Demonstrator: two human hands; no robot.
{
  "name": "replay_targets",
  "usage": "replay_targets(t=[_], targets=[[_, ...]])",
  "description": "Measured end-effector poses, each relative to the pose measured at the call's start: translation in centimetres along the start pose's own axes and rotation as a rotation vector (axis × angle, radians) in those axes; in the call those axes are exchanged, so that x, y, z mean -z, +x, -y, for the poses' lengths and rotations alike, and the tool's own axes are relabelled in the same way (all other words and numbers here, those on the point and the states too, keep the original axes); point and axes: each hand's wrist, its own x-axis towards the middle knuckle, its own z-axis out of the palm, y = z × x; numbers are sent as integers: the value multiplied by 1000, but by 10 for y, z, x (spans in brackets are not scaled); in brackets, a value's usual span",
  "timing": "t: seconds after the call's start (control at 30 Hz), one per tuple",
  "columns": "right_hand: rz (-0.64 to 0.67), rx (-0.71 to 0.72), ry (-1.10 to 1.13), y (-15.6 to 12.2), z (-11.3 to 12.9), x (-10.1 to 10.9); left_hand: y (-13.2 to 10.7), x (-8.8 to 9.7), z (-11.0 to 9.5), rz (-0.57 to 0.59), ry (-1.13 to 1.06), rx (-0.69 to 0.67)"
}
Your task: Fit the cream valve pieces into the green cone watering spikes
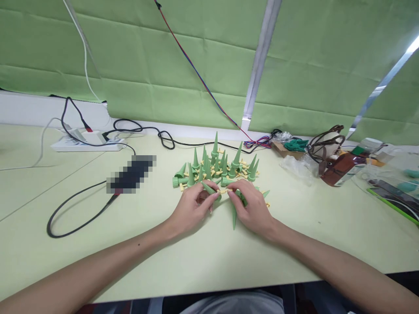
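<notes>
A pile of several green cone-shaped spikes (218,168) with small cream connectors lies mid-table, some upright, some on their sides. My left hand (193,209) pinches a green spike (209,189) by its wide end. My right hand (252,208) pinches a small cream connector (224,191) right at that spike's end; another green spike (234,218) sticks out below its palm. Both hands sit just in front of the pile, fingertips almost touching.
The pale green table (163,257) carries a white power strip (87,143) with black cables at back left, a pixelated dark device (131,175), and at right a brown bag (337,168), clear plastic bags (296,168) and a phone (393,194). Green curtains hang behind.
</notes>
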Motion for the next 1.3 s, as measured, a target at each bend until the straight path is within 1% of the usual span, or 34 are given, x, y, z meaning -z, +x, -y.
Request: replay_targets(t=[0.07,0.17,0.33,0.43,0.5,0.57,0.87,1.13,1.3], targets=[[1,15,-2,0,0,0,0,0,1,0,29,-66],[-4,45,5,0,0,0,0,2,4,-13,114,-200],[-51,112,25,0,1,0,-2,4,4,-38,225,-421],[-57,129,24,0,2,1,-2,3,1,-65,274,-522],[-54,128,24,0,3,1,-2,3,0,-74,300,-564],[-49,122,25,0,3,1,-2,3,0,-75,312,-577],[-45,127,28,0,3,1,-2,2,-2,-69,305,-551],[-30,148,30,0,2,1,-1,2,-3,-82,310,-582],[-21,164,25,1,3,1,-2,3,1,-89,364,-637]])
